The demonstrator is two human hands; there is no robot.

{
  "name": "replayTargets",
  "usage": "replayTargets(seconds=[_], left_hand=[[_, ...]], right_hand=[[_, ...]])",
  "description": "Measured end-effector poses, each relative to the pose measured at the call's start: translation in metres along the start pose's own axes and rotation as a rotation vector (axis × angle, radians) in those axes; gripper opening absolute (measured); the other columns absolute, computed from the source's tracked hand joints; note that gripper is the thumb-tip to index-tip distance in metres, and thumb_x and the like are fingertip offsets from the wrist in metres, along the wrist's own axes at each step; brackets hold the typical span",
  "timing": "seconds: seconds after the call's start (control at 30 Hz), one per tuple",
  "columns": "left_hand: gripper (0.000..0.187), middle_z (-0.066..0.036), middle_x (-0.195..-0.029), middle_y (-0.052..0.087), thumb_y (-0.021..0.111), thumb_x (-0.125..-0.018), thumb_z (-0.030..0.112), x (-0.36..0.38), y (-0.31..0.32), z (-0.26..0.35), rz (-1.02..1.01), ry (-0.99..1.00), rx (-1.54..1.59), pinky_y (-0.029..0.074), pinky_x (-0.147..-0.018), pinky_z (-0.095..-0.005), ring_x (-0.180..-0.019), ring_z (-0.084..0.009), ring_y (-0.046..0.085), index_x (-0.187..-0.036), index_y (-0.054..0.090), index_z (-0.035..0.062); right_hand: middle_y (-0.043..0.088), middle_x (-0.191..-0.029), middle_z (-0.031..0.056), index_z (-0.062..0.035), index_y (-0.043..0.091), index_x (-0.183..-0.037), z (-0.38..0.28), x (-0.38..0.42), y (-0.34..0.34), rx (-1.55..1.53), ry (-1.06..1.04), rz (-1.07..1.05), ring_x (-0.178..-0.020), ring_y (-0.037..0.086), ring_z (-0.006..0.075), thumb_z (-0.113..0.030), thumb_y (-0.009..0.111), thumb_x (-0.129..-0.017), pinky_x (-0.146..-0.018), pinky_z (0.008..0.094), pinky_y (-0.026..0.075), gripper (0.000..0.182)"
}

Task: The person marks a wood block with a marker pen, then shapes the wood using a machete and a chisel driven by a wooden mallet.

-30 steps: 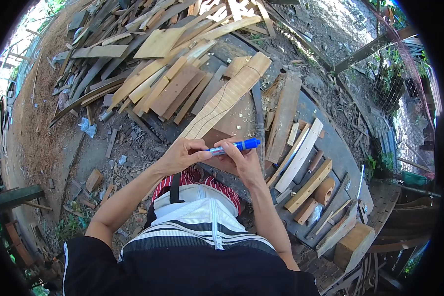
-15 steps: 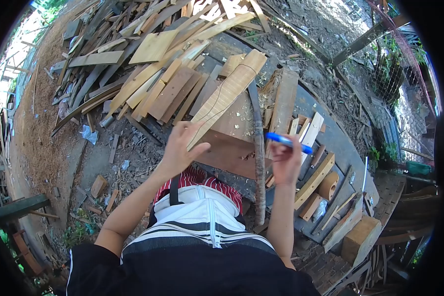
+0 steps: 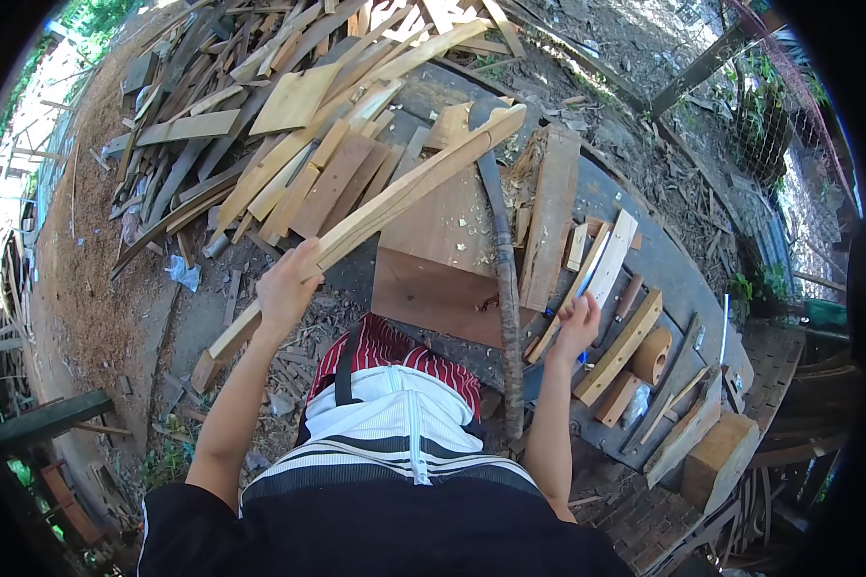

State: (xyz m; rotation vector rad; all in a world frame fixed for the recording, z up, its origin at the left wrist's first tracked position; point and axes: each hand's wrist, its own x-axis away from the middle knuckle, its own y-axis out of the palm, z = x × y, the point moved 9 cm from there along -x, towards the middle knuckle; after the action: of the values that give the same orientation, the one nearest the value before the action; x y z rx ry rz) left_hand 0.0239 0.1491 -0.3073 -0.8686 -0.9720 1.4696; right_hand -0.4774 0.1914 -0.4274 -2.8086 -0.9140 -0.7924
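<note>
My left hand [image 3: 287, 291] is closed around a long pale board [image 3: 404, 192] with dark lines drawn on it. The board is tilted, with its narrow edge partly turned up, and its far end reaches over a large brown wooden block [image 3: 438, 288]. To the right, my right hand [image 3: 575, 329] has its fingers curled, with bits of the blue marker [image 3: 582, 357] showing beside it. Between the hands, a dark curved stick [image 3: 506, 288] lies across the block's right side.
A large heap of wood offcuts [image 3: 202, 125] lies at the upper left. On the dark tabletop [image 3: 683, 279] at the right are a drilled wooden bar [image 3: 621, 346], a round wooden piece [image 3: 651, 356] and a thick block [image 3: 717, 462]. Sawdust [image 3: 77, 260] covers ground at the left.
My left hand has moved left and closed round the board, which has turned onto its edge and shifted left. My right hand has moved slightly down, and the marker is now mostly hidden.
</note>
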Motion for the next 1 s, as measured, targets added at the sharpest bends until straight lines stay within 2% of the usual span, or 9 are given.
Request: replayTargets(seconds=[0.07,0.13,0.2,0.47,0.67,0.73,0.87,0.93,1.0], left_hand=[[0.058,-0.005,-0.091,0.061,0.072,-0.076,0.011,-0.004,-0.01,0.003,-0.002,-0.007,-0.067,0.051,-0.072,-0.0424,-0.086,-0.0293,0.064,-0.129,0.054,0.0276],[0.056,-0.004,-0.093,0.059,0.067,-0.078,0.007,-0.009,-0.026,0.015,0.153,0.09,-0.204,0.051,-0.071,-0.0414,-0.086,-0.0272,0.062,-0.128,0.056,0.0288],[0.056,-0.003,-0.097,0.059,0.064,-0.079,0.004,-0.011,-0.027,0.017,0.175,0.096,-0.242,0.052,-0.071,-0.0398,-0.088,-0.026,0.06,-0.129,0.057,0.0301],[0.055,-0.009,-0.102,0.065,0.062,-0.082,0.005,-0.008,0.013,-0.029,0.079,-0.121,-0.185,0.052,-0.074,-0.0462,-0.085,-0.0346,0.066,-0.131,0.054,0.0301],[0.056,-0.019,-0.102,0.068,0.067,-0.084,0.02,-0.04,0.064,-0.06,-0.033,-0.282,-0.043,0.051,-0.08,-0.0519,-0.095,-0.042,0.064,-0.136,0.047,0.0273],[0.055,-0.021,-0.104,0.068,0.067,-0.082,0.02,-0.052,0.083,-0.065,-0.093,-0.338,0.035,0.051,-0.081,-0.0479,-0.095,-0.0397,0.065,-0.134,0.051,0.0153],[0.055,-0.02,-0.103,0.068,0.067,-0.082,0.015,-0.079,0.141,-0.1,-0.199,-0.293,0.207,0.051,-0.083,-0.0488,-0.096,-0.0409,0.065,-0.134,0.05,0.0196],[0.056,-0.021,-0.101,0.068,0.067,-0.08,0.011,-0.096,0.133,-0.067,-0.137,0.036,0.4,0.05,-0.085,-0.0461,-0.098,-0.0394,0.065,-0.133,0.05,0.009],[0.053,-0.024,-0.107,0.065,0.068,-0.08,0.01,-0.1,0.145,-0.068,-0.198,-0.025,0.449,0.048,-0.089,-0.0439,-0.104,-0.04,0.062,-0.129,0.051,-0.0011]], right_hand=[[0.061,-0.11,0.0109,-0.0021,0.059,-0.117,-0.078,0.063,0.069,0.611,-0.749,-0.191,-0.095,0.059,0.0224,-0.019,0.055,-0.096,-0.081,0.0343,0.049,0.027],[0.062,-0.102,0.0127,-0.0012,0.064,-0.108,-0.093,0.101,0.118,0.748,-0.842,-0.368,-0.097,0.06,0.025,-0.011,0.054,-0.094,-0.085,0.0362,0.048,0.019],[0.058,-0.11,0.0174,-0.0024,0.061,-0.115,-0.076,0.115,0.149,0.84,-1.048,-0.544,-0.105,0.056,0.0322,-0.01,0.059,-0.089,-0.093,0.0399,0.045,0.027],[0.043,-0.132,0.0224,-0.0044,0.053,-0.128,-0.031,0.123,0.173,1.114,-1.107,-0.55,-0.117,0.046,0.0408,-0.007,0.067,-0.078,-0.098,0.0467,0.042,0.052],[0.042,-0.133,0.0271,-0.0041,0.043,-0.138,-0.024,0.119,0.17,1.136,-1.103,-0.57,-0.117,0.048,0.0415,0.004,0.054,-0.081,-0.097,0.0452,0.044,0.059],[0.044,-0.132,0.0279,-0.0045,0.04,-0.14,-0.019,0.114,0.17,1.166,-1.077,-0.539,-0.116,0.049,0.0417,0.005,0.053,-0.081,-0.097,0.0453,0.044,0.061],[0.048,-0.128,0.0284,-0.0025,0.035,-0.143,-0.015,0.108,0.172,1.224,-0.992,-0.505,-0.116,0.049,0.0415,0.005,0.051,-0.081,-0.096,0.045,0.045,0.064],[0.049,-0.127,0.0276,-0.0011,0.035,-0.142,-0.014,0.106,0.172,1.199,-0.991,-0.476,-0.116,0.049,0.0412,0.005,0.051,-0.081,-0.096,0.0448,0.045,0.064],[0.05,-0.126,0.0267,0.0003,0.035,-0.142,-0.014,0.106,0.171,1.173,-0.99,-0.45,-0.116,0.05,0.041,0.005,0.051,-0.081,-0.096,0.0445,0.045,0.064]])
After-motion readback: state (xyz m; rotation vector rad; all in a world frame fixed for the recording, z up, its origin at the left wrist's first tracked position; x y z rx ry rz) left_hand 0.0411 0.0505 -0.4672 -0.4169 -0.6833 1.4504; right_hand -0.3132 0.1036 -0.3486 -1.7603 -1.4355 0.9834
